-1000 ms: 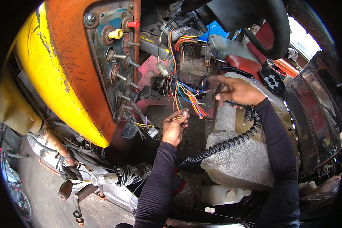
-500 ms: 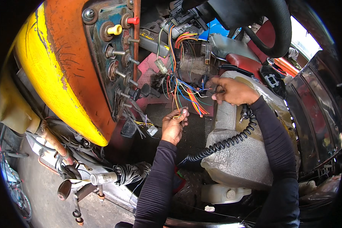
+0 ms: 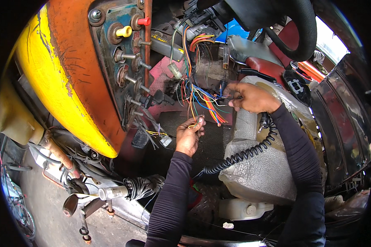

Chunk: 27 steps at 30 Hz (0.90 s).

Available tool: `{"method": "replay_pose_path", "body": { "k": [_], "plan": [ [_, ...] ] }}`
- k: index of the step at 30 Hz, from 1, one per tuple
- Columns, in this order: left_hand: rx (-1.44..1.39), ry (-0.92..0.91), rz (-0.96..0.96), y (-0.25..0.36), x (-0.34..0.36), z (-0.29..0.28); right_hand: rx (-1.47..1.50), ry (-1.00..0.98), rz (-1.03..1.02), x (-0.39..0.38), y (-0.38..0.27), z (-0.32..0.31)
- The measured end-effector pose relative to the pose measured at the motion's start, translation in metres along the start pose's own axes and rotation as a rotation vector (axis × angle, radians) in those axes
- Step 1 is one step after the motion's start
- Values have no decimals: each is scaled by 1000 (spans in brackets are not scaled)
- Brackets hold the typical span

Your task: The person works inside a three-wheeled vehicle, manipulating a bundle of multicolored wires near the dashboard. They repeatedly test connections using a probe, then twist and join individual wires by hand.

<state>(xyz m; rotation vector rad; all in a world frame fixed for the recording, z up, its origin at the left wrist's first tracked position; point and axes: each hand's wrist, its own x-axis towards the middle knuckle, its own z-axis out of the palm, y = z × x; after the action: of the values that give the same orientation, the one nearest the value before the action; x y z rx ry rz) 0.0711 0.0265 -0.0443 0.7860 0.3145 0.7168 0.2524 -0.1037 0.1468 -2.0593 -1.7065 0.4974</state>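
Your left hand [image 3: 187, 139] has thumb and forefinger closed in a pinch on thin wires, a yellow one among them. Your right hand [image 3: 253, 98] is partly curled, thumb near forefinger, beside the right edge of the wire bundle [image 3: 210, 108]; whether it grips anything cannot be told. The bundle hangs between the lever panel [image 3: 132, 68] and the grey padded box [image 3: 259, 175]. Several wires run upward from it, and a pale connector [image 3: 174, 71] sits alongside; the fanned lower ends are loose, so the wiring appears part-sorted, with those ends left unjoined. Working room lies over the dark mat [image 3: 213, 142], between your hands. Observe the limits: projecting levers to the left, padded box and coiled cable [image 3: 243, 158] to the right, steering wheel [image 3: 303, 41] above right.
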Motion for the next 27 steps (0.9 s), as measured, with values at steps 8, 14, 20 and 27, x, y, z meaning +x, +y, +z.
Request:
{"method": "replay_pose_path", "body": {
  "k": [8, 14, 20, 27],
  "plan": [
    [-9, -16, 5, -2, 1, 1, -8, -1, 6, 0, 5, 0],
    [6, 17, 4, 1, -1, 0, -210, 43, 23, -18, -23, -12],
    [-3, 6, -2, 1, -1, 5, -209, -108, -54, -25, -23, -11],
    [-6, -1, 2, 1, -1, 0, -272, -60, -92, -19, -22, -2]
  ]
}}
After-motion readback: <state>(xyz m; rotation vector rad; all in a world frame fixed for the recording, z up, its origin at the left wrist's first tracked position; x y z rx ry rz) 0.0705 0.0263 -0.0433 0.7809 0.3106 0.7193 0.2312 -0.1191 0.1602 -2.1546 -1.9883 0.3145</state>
